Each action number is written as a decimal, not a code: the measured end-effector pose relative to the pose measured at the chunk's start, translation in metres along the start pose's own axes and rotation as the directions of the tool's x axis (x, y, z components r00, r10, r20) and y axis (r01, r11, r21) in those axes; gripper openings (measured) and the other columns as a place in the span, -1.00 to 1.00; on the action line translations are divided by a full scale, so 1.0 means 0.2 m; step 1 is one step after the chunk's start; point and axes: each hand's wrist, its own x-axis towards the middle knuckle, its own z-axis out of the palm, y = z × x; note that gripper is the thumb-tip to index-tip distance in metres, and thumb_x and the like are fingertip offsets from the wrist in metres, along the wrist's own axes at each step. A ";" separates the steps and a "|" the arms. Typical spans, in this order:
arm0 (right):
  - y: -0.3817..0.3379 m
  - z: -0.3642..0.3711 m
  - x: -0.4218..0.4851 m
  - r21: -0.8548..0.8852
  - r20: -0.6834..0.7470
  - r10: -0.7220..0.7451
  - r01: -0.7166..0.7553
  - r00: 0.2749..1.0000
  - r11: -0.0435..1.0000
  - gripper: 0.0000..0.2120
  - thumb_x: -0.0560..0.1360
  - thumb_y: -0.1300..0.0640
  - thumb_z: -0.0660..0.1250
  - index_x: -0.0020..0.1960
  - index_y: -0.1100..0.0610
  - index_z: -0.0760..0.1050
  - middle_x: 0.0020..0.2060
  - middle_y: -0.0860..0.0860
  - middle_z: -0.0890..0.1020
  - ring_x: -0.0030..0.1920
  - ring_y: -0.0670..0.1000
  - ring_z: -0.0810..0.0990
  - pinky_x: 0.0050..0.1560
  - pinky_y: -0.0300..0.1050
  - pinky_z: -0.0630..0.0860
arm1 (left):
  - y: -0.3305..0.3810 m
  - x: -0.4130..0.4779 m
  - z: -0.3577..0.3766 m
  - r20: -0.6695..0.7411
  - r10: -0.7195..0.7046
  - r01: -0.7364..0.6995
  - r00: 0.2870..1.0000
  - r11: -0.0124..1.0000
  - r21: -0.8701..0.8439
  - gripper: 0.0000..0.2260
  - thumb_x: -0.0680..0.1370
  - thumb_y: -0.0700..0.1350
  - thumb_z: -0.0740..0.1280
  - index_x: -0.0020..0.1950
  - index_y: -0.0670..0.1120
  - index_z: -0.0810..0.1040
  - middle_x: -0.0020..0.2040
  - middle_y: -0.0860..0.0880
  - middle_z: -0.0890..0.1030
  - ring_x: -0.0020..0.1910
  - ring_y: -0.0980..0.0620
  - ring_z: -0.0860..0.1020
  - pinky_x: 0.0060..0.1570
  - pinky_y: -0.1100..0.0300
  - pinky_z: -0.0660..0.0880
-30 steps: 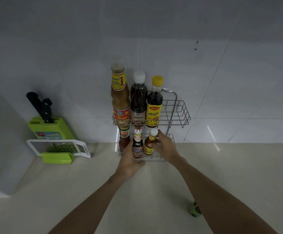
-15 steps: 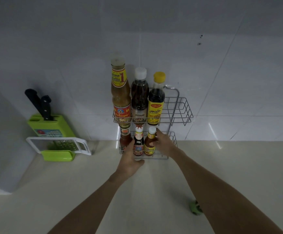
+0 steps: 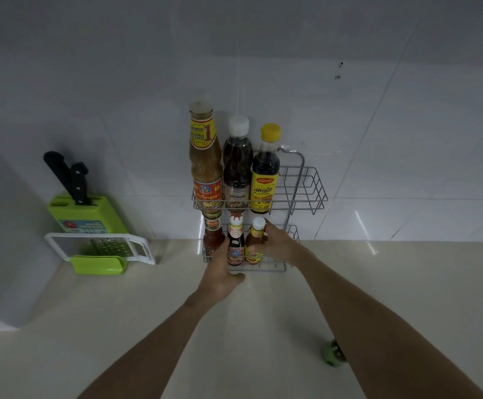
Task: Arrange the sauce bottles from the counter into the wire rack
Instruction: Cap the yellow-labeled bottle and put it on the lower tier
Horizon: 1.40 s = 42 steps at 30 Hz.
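Note:
A two-tier wire rack [image 3: 306, 191] stands against the tiled wall. Its upper tier holds three tall bottles: an orange-brown sauce [image 3: 205, 156], a dark one with a white cap [image 3: 237, 165] and a dark one with a yellow cap [image 3: 265, 171]. The lower tier holds three small bottles: a red sauce [image 3: 212, 234], a dark bottle with a red-white top [image 3: 235, 240] and a white-capped orange bottle [image 3: 255, 240]. My right hand [image 3: 277, 244] grips the white-capped orange bottle, now upright. My left hand [image 3: 220, 272] rests at the lower tier's front, fingers by the red sauce and the middle bottle.
A green knife block [image 3: 83, 211] with two black-handled knives stands at the left by the wall. A white-framed grater [image 3: 102, 247] on a green base leans before it. A small green object [image 3: 334, 357] lies on the beige counter under my right forearm.
The white-capped orange bottle went from tilted to upright in the lower tier beside the middle bottle, my right hand still on it. The view shifted slightly.

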 end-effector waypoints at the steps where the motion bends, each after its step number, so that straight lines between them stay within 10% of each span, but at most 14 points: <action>1: 0.00 0.02 0.00 0.002 -0.050 -0.013 0.013 0.999 1.000 -0.43 0.41 0.14 0.47 0.35 0.08 0.33 0.22 0.10 0.56 0.24 0.10 0.50 0.27 0.08 0.44 | 0.00 0.00 0.00 0.003 0.004 -0.004 1.000 1.000 -0.002 -0.15 0.39 -0.34 0.46 0.55 -0.02 0.09 0.32 0.11 0.39 0.29 0.17 0.36 0.24 0.31 0.29; 27: -0.02 0.07 -0.04 0.056 -0.184 0.056 -0.046 0.981 0.997 -0.49 0.41 0.14 0.46 0.26 0.16 0.30 0.13 0.12 0.57 0.16 0.13 0.54 0.02 -0.09 0.43 | 0.00 -0.03 -0.01 0.018 -0.007 0.007 1.000 1.000 0.014 -0.15 0.41 -0.36 0.44 0.56 -0.05 0.05 0.31 0.15 0.32 0.29 0.23 0.29 0.16 0.48 0.22; 33: 0.00 0.05 -0.13 0.103 -0.229 0.063 -0.041 0.971 0.994 -0.39 0.46 0.16 0.42 0.41 0.19 0.21 0.34 0.15 0.45 0.35 0.16 0.43 0.23 -0.05 0.40 | 0.01 -0.08 0.00 -0.026 -0.005 0.006 1.000 0.999 0.048 -0.21 0.43 -0.36 0.42 0.54 -0.09 0.09 0.32 0.14 0.30 0.29 0.22 0.27 0.13 0.51 0.20; 42: 0.23 -0.21 -0.67 0.235 -0.375 0.045 0.048 0.926 0.971 -0.66 0.50 0.28 0.38 0.25 0.15 0.46 0.22 0.02 0.55 0.20 0.04 0.54 0.12 -0.22 0.44 | -0.04 -0.29 0.26 0.017 -0.030 0.029 0.999 1.000 0.009 -0.36 0.49 -0.33 0.34 0.52 -0.05 0.21 0.47 0.06 0.30 0.49 0.01 0.24 0.46 0.09 0.21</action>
